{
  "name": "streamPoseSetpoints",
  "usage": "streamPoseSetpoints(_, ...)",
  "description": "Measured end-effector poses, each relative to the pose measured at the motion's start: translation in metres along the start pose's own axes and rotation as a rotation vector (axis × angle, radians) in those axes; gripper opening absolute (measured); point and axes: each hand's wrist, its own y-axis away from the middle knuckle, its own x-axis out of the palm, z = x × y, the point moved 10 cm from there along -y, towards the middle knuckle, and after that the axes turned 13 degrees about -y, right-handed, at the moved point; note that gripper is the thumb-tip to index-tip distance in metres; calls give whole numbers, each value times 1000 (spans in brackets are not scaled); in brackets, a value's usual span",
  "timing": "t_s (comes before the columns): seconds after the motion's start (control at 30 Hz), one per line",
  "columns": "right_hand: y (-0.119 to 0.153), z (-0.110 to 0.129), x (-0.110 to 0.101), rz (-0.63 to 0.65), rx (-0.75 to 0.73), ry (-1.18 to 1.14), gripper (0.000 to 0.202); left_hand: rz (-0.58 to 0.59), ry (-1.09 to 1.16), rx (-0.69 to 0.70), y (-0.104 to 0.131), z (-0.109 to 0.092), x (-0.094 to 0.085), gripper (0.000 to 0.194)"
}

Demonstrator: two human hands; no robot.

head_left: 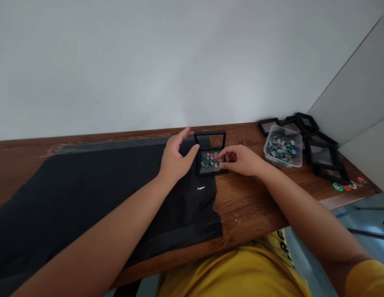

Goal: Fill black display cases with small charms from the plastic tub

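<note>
A small black hinged frame stands open on the right part of a black cloth, its lid upright. Several green, pink and pale stones lie in its lower half. My left hand is at the frame's left side, thumb and fingers spread apart, the thumb tip by the frame's left edge. My right hand reaches in from the right, thumb and index finger close together over the stones at the right side. Whether a stone is between those fingertips is too small to tell.
A clear plastic tub of mixed stones stands to the right. Behind and beside it lie several black frames. Small coloured round pieces are near the right table edge. A white scrap lies on the black cloth.
</note>
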Motion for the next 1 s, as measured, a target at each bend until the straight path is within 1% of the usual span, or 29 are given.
streamPoseSetpoints(0.07,1,7,-5,-49,-50,-22,14,20,3,-6,-3,2,4,49)
streamPoseSetpoints(0.13,3,16,-11,-121,-118,-54,10,27,14,-23,-5,4,6,37)
streamPoseSetpoints(0.23,9,26,-23,-273,-206,-132,17,52,49,-78,-6,10,8,21)
streamPoseSetpoints(0.3,14,30,-32,-377,-251,-178,26,87,80,-109,-7,13,11,17)
streamPoseSetpoints(0.37,18,32,-38,-450,-291,-202,31,110,120,-112,-8,14,14,16)
streamPoseSetpoints(0.43,20,33,-42,-487,-315,-214,26,129,194,-91,-8,12,18,17)
streamPoseSetpoints(0.5,20,30,-43,-490,-305,-208,20,158,288,-70,-7,9,23,18)
streamPoseSetpoints(0.6,16,23,-39,-440,-246,-178,47,190,373,-53,-4,7,28,21)
streamPoseSetpoints(0.63,14,21,-36,-415,-229,-172,52,195,380,-49,-4,6,29,23)
streamPoseSetpoints(0.67,12,19,-34,-392,-218,-170,54,196,379,-45,-3,6,28,25)
streamPoseSetpoints(0.73,9,17,-30,-360,-221,-175,48,210,363,-35,-2,4,28,27)
streamPoseSetpoints(0.83,9,22,-33,-362,-280,-166,33,245,300,-37,2,4,26,29)
streamPoseSetpoints(0.9,10,26,-33,-348,-294,-125,31,282,264,-35,4,3,26,29)
streamPoseSetpoints(1.0,9,28,-26,-235,-242,-55,32,342,270,0,6,0,25,25)
